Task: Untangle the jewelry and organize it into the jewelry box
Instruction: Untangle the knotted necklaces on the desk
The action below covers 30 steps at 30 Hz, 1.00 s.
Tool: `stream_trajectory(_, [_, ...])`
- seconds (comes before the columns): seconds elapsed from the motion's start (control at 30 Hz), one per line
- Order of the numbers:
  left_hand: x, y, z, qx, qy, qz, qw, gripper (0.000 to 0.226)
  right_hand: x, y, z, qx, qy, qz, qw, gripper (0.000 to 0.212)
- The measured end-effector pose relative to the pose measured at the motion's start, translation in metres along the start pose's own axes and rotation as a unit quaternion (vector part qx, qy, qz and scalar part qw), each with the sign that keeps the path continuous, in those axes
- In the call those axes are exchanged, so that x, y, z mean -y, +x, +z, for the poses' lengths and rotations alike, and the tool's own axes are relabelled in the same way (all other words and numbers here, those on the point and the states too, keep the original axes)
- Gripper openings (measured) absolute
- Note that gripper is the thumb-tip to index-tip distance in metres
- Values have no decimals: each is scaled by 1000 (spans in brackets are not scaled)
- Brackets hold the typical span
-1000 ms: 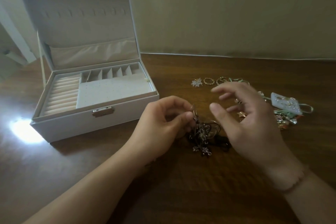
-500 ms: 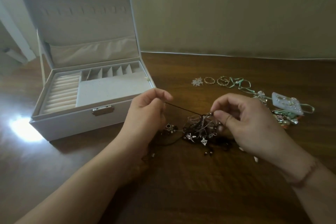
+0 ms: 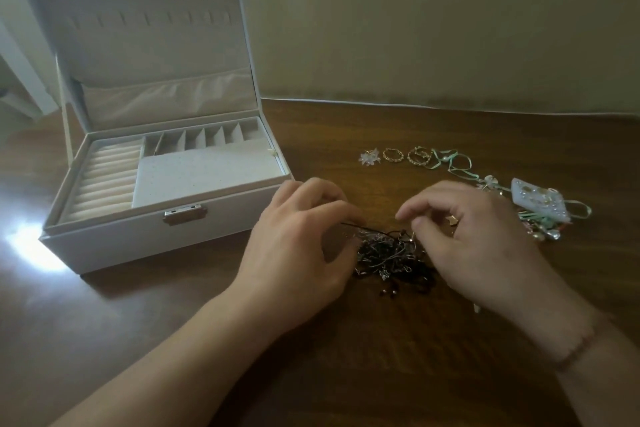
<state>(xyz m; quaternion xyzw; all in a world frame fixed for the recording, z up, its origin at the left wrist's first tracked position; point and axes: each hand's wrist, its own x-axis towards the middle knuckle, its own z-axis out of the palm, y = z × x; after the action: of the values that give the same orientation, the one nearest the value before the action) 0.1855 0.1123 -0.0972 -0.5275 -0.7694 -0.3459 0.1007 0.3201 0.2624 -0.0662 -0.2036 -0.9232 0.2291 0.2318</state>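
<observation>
Your left hand (image 3: 294,239) pinched a thin dark cord (image 3: 360,227) between thumb and forefinger, drawing it out sideways from the tangle of jewelry (image 3: 391,256). The tangle, a knot of black cord, silver wire hooks and small charms, lay on the wooden table (image 3: 311,374) directly between your two hands. Your right hand (image 3: 474,246) hovered at the tangle's other side with fingers curled downward; whether it held a strand could not be told, since the fingertips blurred into the knot. It seemed placed there to pin or steady the mass while the left hand worked one cord free.

The jewelry box (image 3: 149,218), white with a metal clasp, stood open to your left, just beside the left hand, its lid upright against the wall. Its ring rolls, small divided compartments and flat earring panel looked unfilled, so sorting had, by this judgement, barely started.

Beyond the hands, in a loose row, lay a white flower piece (image 3: 370,158) and two gold rings (image 3: 393,155), then mint-green ribbon (image 3: 457,163) trailing to a pale beaded hair clip (image 3: 538,199) and a heap of trinkets near your right wrist. Nothing lay between the tangle and the box except your left hand itself.
</observation>
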Motion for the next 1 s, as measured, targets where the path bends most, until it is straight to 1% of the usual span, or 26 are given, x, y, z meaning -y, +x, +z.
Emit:
stream_trajectory(0.1, [-5,2,4,24,-3,30,999,22,-2,-1,2,80,-77,26,993,10])
stream_trajectory(0.13, [-6,3,5,35,3,32,999,24,-2,-1,2,96,-99,35,990,10])
stream_trajectory(0.23, [-5,2,8,62,23,26,997,26,-2,0,1,111,-70,61,989,14])
stream_trajectory(0.3, [-4,1,8,66,28,21,997,25,0,0,1,126,-64,60,988,9])
stream_trajectory(0.33, [-4,0,8,64,30,19,997,26,-1,-1,2,126,-61,54,989,7])
stream_trajectory(0.4, [-4,-1,9,56,35,15,998,31,1,-1,0,118,-27,44,992,13])
stream_trajectory(0.47, [-6,-1,8,52,25,14,998,34,6,-2,-1,126,56,37,990,14])
stream_trajectory(0.53, [-6,-1,8,42,-14,19,999,29,12,-3,-3,135,158,41,977,13])
stream_trajectory(0.6, [-4,-1,7,32,-53,18,998,21,13,-3,-3,104,239,72,963,12])
stream_trajectory(0.63, [-3,-1,6,30,-65,18,997,19,12,-3,-2,75,253,88,961,11])
stream_trajectory(0.7, [-2,-1,6,35,-77,17,996,20,10,-3,0,33,224,106,968,10])
stream_trajectory(0.73, [-1,-1,6,40,-80,16,996,21,10,-3,1,31,213,113,970,11])
stream_trajectory(0.8, [-1,0,6,51,-98,7,994,22,12,-3,0,44,220,131,966,13])
stream_trajectory(0.87, [-1,1,3,52,-136,-17,989,22,12,-3,-3,54,205,146,966,13])
stream_trajectory(0.93, [0,2,0,39,-153,-30,987,21,11,-2,-6,61,173,162,970,13])
stream_trajectory(1.0, [2,2,-1,25,-177,-56,982,16,10,0,-9,68,199,191,959,15])
